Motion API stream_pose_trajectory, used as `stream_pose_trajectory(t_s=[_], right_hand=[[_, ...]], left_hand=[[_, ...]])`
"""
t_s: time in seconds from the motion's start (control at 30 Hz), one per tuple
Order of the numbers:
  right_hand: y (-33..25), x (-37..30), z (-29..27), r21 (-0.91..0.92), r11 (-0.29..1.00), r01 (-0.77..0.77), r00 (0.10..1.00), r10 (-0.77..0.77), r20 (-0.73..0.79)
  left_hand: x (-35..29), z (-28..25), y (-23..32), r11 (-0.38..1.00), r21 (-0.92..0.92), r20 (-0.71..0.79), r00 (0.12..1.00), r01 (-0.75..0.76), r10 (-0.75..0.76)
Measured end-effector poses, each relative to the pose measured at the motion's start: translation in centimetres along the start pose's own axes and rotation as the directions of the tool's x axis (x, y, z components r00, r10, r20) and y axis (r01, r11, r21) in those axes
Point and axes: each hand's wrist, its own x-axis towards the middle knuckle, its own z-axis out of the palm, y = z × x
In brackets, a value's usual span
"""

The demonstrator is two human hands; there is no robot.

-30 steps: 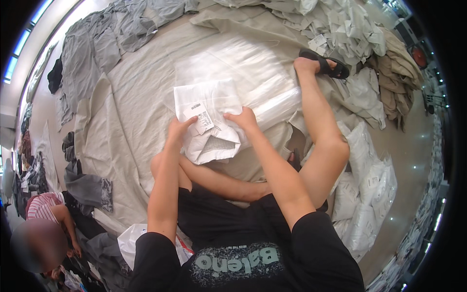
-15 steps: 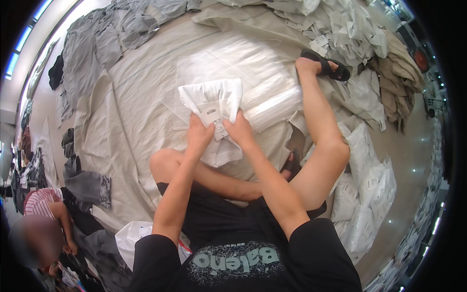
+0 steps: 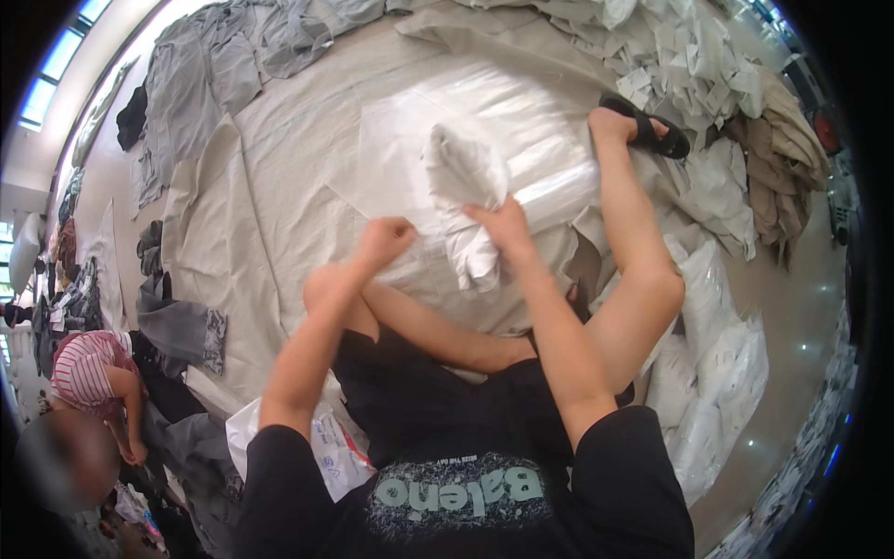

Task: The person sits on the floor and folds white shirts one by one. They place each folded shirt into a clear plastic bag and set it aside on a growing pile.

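Observation:
A white folded garment [image 3: 463,172] hangs bunched from my right hand [image 3: 504,228], whose fingers are closed around its lower part. One end of the cloth spreads up and away, while the other trails below the hand toward my crossed leg. My left hand [image 3: 386,242] is apart from the garment, above my knee, with its fingers curled in. Whether anything is in those fingers is hidden. Just beyond the garment lies a stack of clear plastic bags [image 3: 556,193], spread on the pale cloth [image 3: 298,149] that covers the floor.
Heaps of white packed garments [image 3: 675,56] and brown cloth [image 3: 778,168] lie far right. Filled plastic bags [image 3: 717,373] sit beside my right leg. Grey garments [image 3: 200,93] line the far left. A white bag [image 3: 331,452] is by my left hip. Another person [image 3: 93,382] bends at the left.
My left hand has let go of the white garment and drawn back to the left. The right hand has moved right with the garment, which is now more bunched; its tag no longer shows.

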Motion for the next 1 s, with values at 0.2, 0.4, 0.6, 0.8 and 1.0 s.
stream_pose_trajectory(t_s=[0.2,0.4,0.6,0.8,1.0], right_hand=[[-8.3,-5.3,-4.4,0.213,0.972,-0.102,0.993,0.087,0.079],[-5.1,-8.9,-6.2,0.236,0.971,0.033,0.992,-0.060,0.107],[-5.0,-10.4,-6.1,0.400,0.916,-0.019,0.974,-0.074,0.215],[-4.5,-10.3,-6.2,0.485,0.861,-0.152,0.955,0.002,0.297],[-3.6,-10.0,-5.4,0.569,0.792,-0.222,0.935,0.007,0.355]], left_hand=[[1.9,-3.0,-5.0,0.451,0.759,0.323,0.873,-0.469,0.364],[3.3,-0.7,-7.3,0.353,0.735,0.463,0.809,-0.579,0.362],[2.1,0.4,-3.3,0.700,0.497,0.275,0.858,-0.513,0.434],[-1.2,0.7,4.0,0.978,0.175,-0.002,0.993,-0.114,0.116],[-3.2,2.7,5.0,0.957,0.025,-0.095,0.952,-0.289,0.290]])
